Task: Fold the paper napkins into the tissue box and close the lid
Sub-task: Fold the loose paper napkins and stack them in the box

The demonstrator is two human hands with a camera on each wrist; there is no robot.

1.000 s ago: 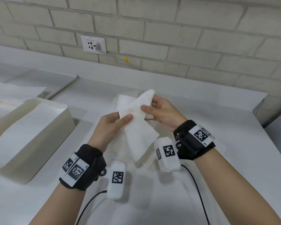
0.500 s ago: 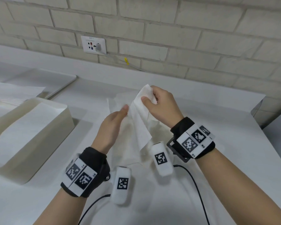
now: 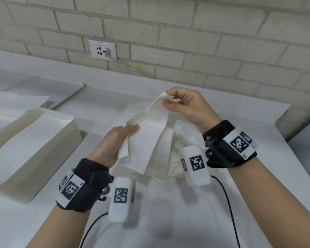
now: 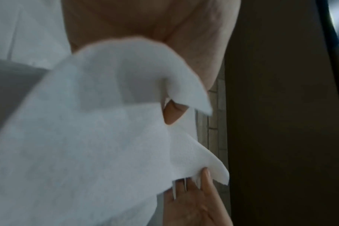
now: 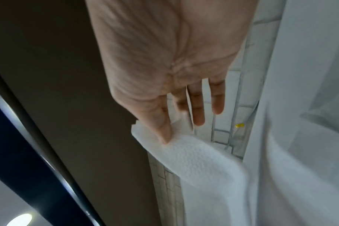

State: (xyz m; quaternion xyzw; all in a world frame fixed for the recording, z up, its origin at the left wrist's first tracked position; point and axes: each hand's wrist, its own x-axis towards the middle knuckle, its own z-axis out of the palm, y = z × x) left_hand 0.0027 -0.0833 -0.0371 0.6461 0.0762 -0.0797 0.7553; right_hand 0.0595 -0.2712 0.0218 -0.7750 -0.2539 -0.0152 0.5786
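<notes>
Napkin in hand: a paper napkin (image 3: pixel 150 133) is held up above the counter (image 3: pixel 204 212), only partly folded.
Right hand (image 3: pixel 186 106): pinches the napkin's top corner.
Left hand (image 3: pixel 115 142): grips its lower left edge.
Tissue box (image 3: pixel 48 169): sits open at the left, napkins already lying inside.
Loose napkins (image 3: pixel 179 140): more wait on the counter beneath.
Left to do: finish folding, fill the box, close the lid; I can't pick out the lid for certain.

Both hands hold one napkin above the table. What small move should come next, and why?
Probably bring the right hand, pinching the napkin's top corner, toward the left hand gripping its lower edge: the sheet hangs loose and unfolded, and the tissue box waits open.
</notes>
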